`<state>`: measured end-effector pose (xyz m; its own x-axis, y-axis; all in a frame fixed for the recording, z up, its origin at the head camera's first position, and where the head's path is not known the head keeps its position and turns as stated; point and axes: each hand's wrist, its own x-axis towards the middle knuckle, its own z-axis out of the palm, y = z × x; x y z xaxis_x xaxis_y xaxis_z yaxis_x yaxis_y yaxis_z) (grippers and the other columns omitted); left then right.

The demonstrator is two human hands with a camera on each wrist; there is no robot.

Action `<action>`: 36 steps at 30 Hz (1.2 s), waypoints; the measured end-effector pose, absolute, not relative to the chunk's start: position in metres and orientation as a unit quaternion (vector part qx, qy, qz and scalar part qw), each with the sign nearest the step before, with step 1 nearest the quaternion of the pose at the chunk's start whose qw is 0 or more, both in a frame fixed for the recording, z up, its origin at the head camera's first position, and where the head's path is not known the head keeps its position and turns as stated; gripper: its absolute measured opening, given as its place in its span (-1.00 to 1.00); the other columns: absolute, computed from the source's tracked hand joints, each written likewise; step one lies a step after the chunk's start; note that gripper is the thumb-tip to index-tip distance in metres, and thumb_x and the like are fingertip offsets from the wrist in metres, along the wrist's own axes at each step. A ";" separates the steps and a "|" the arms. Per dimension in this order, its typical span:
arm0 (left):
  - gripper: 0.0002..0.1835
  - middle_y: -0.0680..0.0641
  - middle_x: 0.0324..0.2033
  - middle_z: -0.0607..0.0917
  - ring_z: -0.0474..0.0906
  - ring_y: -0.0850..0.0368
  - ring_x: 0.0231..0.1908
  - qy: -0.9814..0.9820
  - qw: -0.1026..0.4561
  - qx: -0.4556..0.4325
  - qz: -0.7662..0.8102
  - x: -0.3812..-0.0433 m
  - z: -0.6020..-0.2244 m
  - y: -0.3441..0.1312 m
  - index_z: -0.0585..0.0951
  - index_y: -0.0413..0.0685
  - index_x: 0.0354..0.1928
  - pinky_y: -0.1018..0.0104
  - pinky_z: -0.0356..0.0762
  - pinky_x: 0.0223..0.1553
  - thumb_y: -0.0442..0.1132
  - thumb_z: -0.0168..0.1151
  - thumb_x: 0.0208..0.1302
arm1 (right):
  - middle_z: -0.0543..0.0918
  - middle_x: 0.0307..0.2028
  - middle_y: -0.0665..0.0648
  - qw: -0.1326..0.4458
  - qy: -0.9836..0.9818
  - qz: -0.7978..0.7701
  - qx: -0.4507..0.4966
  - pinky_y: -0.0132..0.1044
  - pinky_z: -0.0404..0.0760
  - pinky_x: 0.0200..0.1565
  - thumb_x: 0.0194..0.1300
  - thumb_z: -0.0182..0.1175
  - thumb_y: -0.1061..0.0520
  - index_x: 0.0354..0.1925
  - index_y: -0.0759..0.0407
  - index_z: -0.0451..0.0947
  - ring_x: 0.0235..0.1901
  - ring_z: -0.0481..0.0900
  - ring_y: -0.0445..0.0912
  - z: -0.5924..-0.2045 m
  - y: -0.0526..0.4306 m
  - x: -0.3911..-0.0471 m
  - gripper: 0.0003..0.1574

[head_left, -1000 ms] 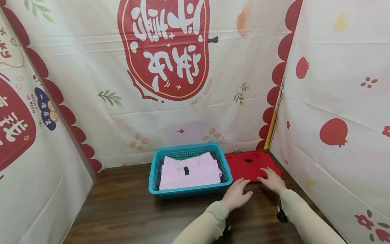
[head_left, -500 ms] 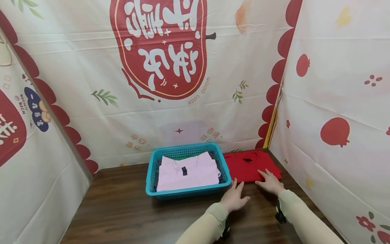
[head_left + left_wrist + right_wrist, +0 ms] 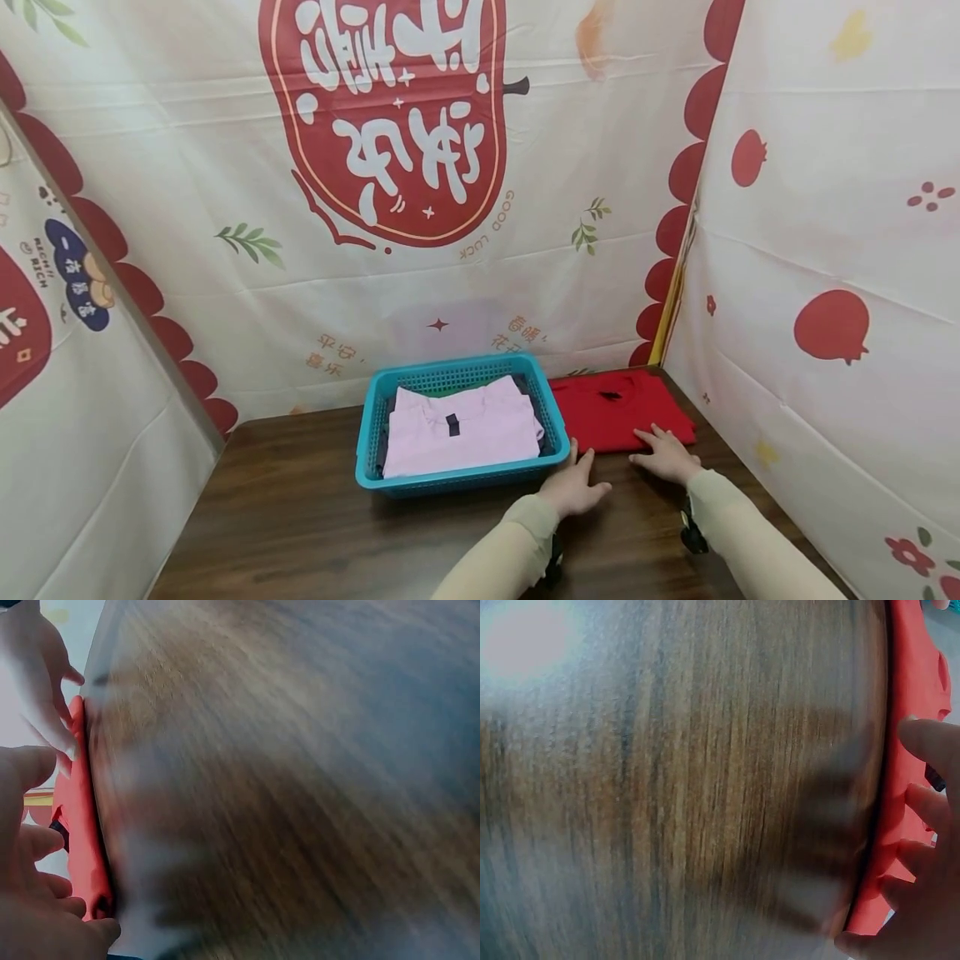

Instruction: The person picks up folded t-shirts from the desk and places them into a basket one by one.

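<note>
A folded red shirt (image 3: pixel 611 408) lies flat on the wooden table, right of the blue basket, its dark neck label facing up. My left hand (image 3: pixel 573 487) is at the shirt's front left corner, beside the basket, fingers spread and pointing forward. My right hand (image 3: pixel 666 457) is over the shirt's front right part with fingers extended. In the left wrist view, the left fingers overlap the red shirt (image 3: pixel 84 832). The right wrist view has the right hand (image 3: pixel 930 847) spread along the shirt's near fold. Neither hand grips anything.
The blue plastic basket (image 3: pixel 472 482) stands left of the red shirt and holds a folded pale pink shirt (image 3: pixel 457 437) on top of darker and green cloth. The wooden table (image 3: pixel 315 517) is bounded by printed fabric walls (image 3: pixel 810 217) behind and at the sides.
The head view has shifted slightly. My left hand has spread its fingers and moved slightly left towards the basket. My right hand has barely moved; the red shirt stays in place.
</note>
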<state>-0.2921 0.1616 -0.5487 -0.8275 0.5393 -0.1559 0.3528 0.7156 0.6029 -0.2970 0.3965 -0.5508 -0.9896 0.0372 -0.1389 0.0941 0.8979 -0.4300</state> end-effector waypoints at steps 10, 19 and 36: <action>-0.27 0.06 0.49 0.03 0.04 0.12 0.42 0.912 0.177 0.253 0.268 -0.295 -0.543 0.159 0.20 0.20 0.48 0.21 0.37 0.22 0.22 0.05 0.33 | 0.02 0.37 0.58 0.082 0.970 -0.228 0.030 0.69 -0.10 -0.04 0.29 0.16 -0.08 0.36 0.30 0.27 0.33 -0.15 0.53 -0.548 0.399 -0.295 -0.19; -0.28 0.09 0.49 0.03 0.05 0.13 0.41 0.917 0.181 0.254 0.247 -0.296 -0.543 0.162 0.21 0.25 0.47 0.21 0.41 0.18 0.26 0.03 0.33 | 0.03 0.35 0.60 0.097 0.968 -0.230 0.030 0.68 -0.09 -0.02 0.31 0.16 -0.07 0.34 0.32 0.29 0.32 -0.12 0.55 -0.538 0.397 -0.297 -0.22; -0.29 0.11 0.48 0.07 0.02 0.17 0.42 0.921 0.186 0.245 0.238 -0.296 -0.549 0.158 0.21 0.26 0.47 0.23 0.25 0.29 0.25 0.04 0.34 | 0.04 0.38 0.55 0.090 0.970 -0.225 0.030 0.66 -0.07 0.00 0.28 0.20 -0.06 0.35 0.27 0.31 0.33 -0.10 0.52 -0.541 0.399 -0.293 -0.22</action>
